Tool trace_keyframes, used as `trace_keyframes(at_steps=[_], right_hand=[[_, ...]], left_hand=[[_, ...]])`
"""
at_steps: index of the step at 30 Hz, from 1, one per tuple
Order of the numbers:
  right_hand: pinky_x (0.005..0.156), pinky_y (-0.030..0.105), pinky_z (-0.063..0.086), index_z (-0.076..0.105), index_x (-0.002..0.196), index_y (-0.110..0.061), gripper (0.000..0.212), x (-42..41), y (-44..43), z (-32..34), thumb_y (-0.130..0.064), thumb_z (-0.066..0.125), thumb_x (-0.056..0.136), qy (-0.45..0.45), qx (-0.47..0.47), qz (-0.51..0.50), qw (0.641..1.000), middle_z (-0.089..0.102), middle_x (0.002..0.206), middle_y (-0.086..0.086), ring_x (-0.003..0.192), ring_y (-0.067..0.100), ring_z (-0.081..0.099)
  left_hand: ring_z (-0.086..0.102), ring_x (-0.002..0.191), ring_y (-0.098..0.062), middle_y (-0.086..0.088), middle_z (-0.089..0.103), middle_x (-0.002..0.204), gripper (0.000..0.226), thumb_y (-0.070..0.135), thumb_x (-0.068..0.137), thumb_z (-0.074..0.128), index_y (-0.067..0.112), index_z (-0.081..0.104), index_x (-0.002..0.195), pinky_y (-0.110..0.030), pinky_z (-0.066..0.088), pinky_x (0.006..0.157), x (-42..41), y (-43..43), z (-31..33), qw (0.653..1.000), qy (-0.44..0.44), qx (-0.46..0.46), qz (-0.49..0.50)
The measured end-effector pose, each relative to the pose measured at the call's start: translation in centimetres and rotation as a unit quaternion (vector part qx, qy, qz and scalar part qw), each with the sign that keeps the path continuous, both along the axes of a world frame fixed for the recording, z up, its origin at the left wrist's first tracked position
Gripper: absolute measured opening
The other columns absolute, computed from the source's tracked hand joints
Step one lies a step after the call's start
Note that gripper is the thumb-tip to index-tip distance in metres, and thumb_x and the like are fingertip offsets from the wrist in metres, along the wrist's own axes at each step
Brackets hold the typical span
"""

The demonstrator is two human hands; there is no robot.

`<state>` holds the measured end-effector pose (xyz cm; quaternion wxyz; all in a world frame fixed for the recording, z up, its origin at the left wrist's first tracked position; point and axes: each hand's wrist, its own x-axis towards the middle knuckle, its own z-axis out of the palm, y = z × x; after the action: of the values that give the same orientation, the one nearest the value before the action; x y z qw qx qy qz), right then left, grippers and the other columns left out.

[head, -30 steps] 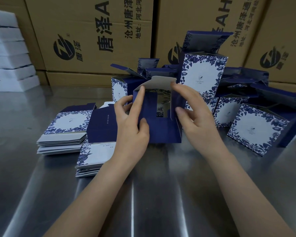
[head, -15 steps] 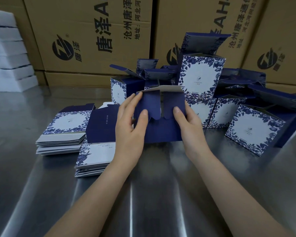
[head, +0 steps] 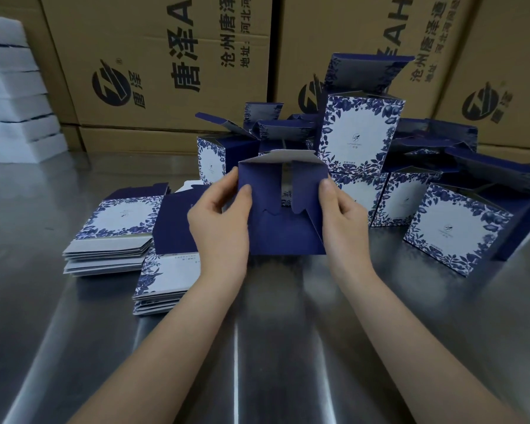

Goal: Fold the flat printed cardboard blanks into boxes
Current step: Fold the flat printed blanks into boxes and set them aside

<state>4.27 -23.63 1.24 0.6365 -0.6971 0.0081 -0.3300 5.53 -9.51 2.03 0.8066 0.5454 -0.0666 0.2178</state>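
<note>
A dark blue box (head: 283, 231) stands on the steel table (head: 257, 347) with its end facing me, flaps nearly folded shut and a narrow gap left in the middle. My left hand (head: 221, 223) grips its left side, thumb on the left flap. On the right edge my right hand (head: 341, 217) holds the box with the thumb pressing the right flap. Two stacks of flat blanks lie at the left, one (head: 114, 237) farther left and one (head: 166, 280) beside my left wrist.
Several folded blue-and-white floral boxes (head: 361, 136) are piled behind and to the right, one (head: 456, 231) leaning at the right. Large brown cartons (head: 166, 62) line the back. White foam slabs (head: 10, 96) are stacked at the far left.
Both hands have pushed the side flaps inward over the box end, closing the wide opening to a narrow gap. My fingers moved from inside the opening to the outer sides.
</note>
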Motion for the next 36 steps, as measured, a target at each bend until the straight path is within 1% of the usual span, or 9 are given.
trace_keyframes(at_steps=[6,18,19,21,23,26,29,31,36], right_hand=[[0.048,0.017,0.021,0.028,0.054,-0.031,0.051,-0.8,-0.1,0.8,-0.038,0.053,0.098,-0.016,-0.033,-0.098,0.995,0.026,0.053,-0.015,0.053,0.002,0.025],[0.051,0.024,0.020,0.029,0.054,-0.029,0.051,-1.5,-0.1,1.3,-0.023,0.051,0.101,-0.076,-0.120,-0.162,0.977,0.029,0.046,-0.003,0.055,0.004,0.020],[0.052,0.024,0.026,0.045,0.056,-0.031,0.045,-1.5,-0.1,1.3,-0.024,0.051,0.101,-0.083,-0.109,-0.150,0.979,0.045,0.049,-0.002,0.061,0.001,0.020],[0.069,0.026,0.045,0.076,0.097,-0.017,0.025,-1.5,0.0,1.2,-0.025,0.053,0.100,-0.081,-0.077,-0.130,0.985,0.066,0.100,-0.010,0.094,0.004,0.022],[0.085,0.025,0.043,0.068,0.120,-0.008,0.029,-1.5,0.1,1.0,-0.022,0.055,0.098,-0.081,-0.067,-0.138,0.985,0.051,0.118,-0.007,0.111,0.007,0.045],[0.085,0.026,0.042,0.068,0.120,-0.006,0.028,-1.3,0.3,0.8,-0.018,0.057,0.097,-0.081,-0.065,-0.157,0.982,0.063,0.106,0.018,0.110,0.017,0.047],[0.077,0.020,0.048,0.068,0.119,-0.004,0.029,-1.2,0.0,0.8,-0.019,0.054,0.099,-0.084,-0.057,-0.148,0.984,0.073,0.104,-0.008,0.108,-0.003,0.056],[0.091,0.011,0.045,0.065,0.125,-0.007,0.031,-1.2,-0.3,0.9,-0.020,0.051,0.100,-0.071,-0.060,-0.115,0.989,0.064,0.123,-0.011,0.109,-0.015,0.055],[0.115,0.023,0.031,0.047,0.143,-0.013,0.041,-1.2,-0.8,1.1,-0.011,0.041,0.102,-0.048,-0.079,-0.025,0.995,0.049,0.145,-0.007,0.134,-0.001,0.042]], left_hand=[[0.071,0.085,-0.005,0.010,0.076,0.084,0.006,0.019,0.083,0.078,0.025,0.077,0.082,-0.026,0.055,0.081,0.2,-0.3,0.7,0.999,0.024,-0.015,0.032],[0.066,0.075,0.003,0.015,0.073,0.073,0.016,0.011,0.085,0.073,0.022,0.072,0.074,-0.010,0.048,0.069,0.2,-1.7,0.9,0.996,-0.004,-0.053,0.075],[0.066,0.075,0.003,0.016,0.073,0.073,0.016,0.012,0.086,0.072,0.023,0.072,0.074,-0.011,0.048,0.070,0.2,-1.7,0.8,0.996,-0.007,-0.049,0.073],[0.066,0.076,0.003,0.017,0.072,0.074,0.015,0.013,0.087,0.072,0.023,0.071,0.075,-0.012,0.048,0.071,0.2,-1.5,0.8,0.997,-0.008,-0.047,0.066],[0.066,0.077,0.002,0.016,0.073,0.074,0.015,0.012,0.087,0.072,0.022,0.072,0.076,-0.013,0.049,0.073,0.2,-1.4,0.7,0.997,-0.006,-0.050,0.066],[0.068,0.079,0.002,0.014,0.074,0.076,0.013,0.009,0.086,0.073,0.020,0.074,0.077,-0.013,0.049,0.073,0.0,-1.5,0.7,0.995,-0.018,-0.053,0.077],[0.069,0.086,0.000,0.011,0.076,0.085,0.008,0.010,0.086,0.073,0.018,0.076,0.084,-0.017,0.053,0.080,-0.3,-1.4,0.7,0.996,-0.035,-0.043,0.076],[0.069,0.095,-0.004,0.009,0.076,0.094,0.012,0.011,0.087,0.072,0.021,0.077,0.092,-0.025,0.055,0.090,-0.3,-1.1,0.6,0.998,-0.037,-0.025,0.052],[0.058,0.119,0.002,0.013,0.066,0.124,0.036,0.005,0.092,0.064,0.036,0.065,0.111,-0.024,0.045,0.106,-0.4,-0.3,0.3,0.998,-0.057,0.033,-0.017]])
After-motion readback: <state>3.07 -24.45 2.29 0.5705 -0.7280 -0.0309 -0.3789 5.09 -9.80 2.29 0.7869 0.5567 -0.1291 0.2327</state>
